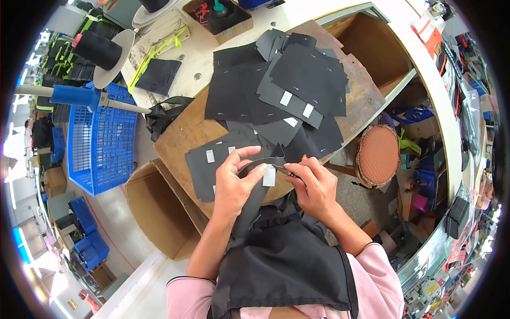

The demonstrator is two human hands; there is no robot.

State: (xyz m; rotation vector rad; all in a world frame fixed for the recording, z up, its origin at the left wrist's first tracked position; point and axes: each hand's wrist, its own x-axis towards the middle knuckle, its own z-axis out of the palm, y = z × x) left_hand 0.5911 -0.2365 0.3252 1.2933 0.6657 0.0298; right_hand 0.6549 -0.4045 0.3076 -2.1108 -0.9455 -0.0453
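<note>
Dark fabric piece point(254, 204) is pinched between the thumb and fingers of the left hand point(236, 178), just off the near edge of the board and over the lap. Its long axis slants from the lap, on the person's left, up and to the right toward the fingertips, where the upper end curls over. The white label point(269, 176) on it faces up, between the two hands and just right of the left thumb. The right hand point(316, 186) is closed around a small metal-tipped tool point(291, 174) that points left at the label's upper corner; whether tip and cloth touch I cannot tell. The left hand is the nearer to the cloth's main length, the right to its upper right edge.

Beyond the fingers, labelled dark panels point(199, 167) lie toward the near left edge of the brown board point(180, 126), and a loose pile of dark panels point(311, 72) covers much of its middle and far edge. An open carton point(141, 204) stands below the board's left edge, another carton point(372, 40) beyond its far right edge. Farther out, a dark tray point(231, 24) carries a teal-topped bottle point(218, 6) and small red pieces point(201, 10); a blue basket point(101, 143) stands past the board's left corner
</note>
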